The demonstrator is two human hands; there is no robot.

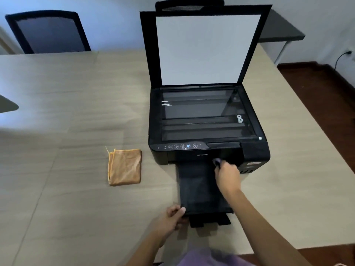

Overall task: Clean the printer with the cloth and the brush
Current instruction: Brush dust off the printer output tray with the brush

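Black boxy plastic inkjet printer point(207, 146) standing on the pale wood-grain worktop point(67, 112), scanner lid point(207, 48) raised upright, glass platen exposed, thin black output tray point(199, 189) pulled out toward the wearer. Right hand point(227, 175) clenched around a small brush with pale purplish bristles point(217, 162), tip at the mouth of the paper exit just above the tray. Left hand point(172, 217) pinching the tray's near left corner, steadying it. Folded orange microfibre cloth point(124, 167) lying flat on the worktop left of the printer, near but not touching, untouched for now. Probably a heavy, stable body, but a light, flexible tray: best held by its edge, not pressed down. Likely soft, limp cloth, easy to pinch anywhere. Fragile, smudge-prone glass; gentle pressure only.
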